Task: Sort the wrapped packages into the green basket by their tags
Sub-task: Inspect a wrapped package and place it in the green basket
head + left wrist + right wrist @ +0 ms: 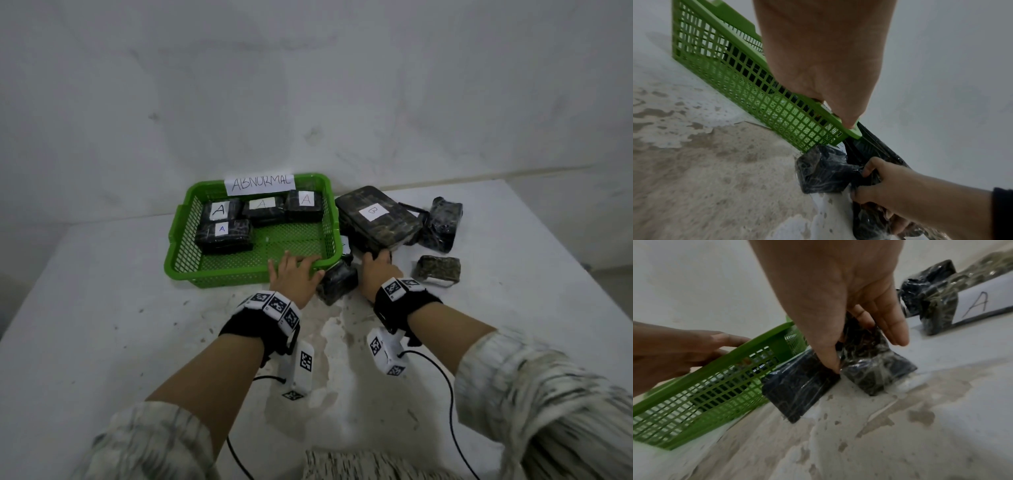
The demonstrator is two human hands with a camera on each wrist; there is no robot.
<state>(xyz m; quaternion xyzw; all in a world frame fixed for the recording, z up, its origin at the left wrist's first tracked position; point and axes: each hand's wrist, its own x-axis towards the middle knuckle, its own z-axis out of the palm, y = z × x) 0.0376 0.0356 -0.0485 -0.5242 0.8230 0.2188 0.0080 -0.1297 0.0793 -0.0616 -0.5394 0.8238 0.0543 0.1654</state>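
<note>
On a stained white table (102,308), the left hand (294,277) lies with straight fingers over the green basket (178,260) near rim; the right hand (375,265) pinches a dark wrapped package (869,366) just outside it. Inside lie four A-tagged packages (224,236), under an ABNORMAL label (260,184)

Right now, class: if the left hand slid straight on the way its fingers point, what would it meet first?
The left hand already rests on the green basket near rim; straight on lies bare mesh floor, then probably the basket's far wall, though depth is uncertain.
</note>
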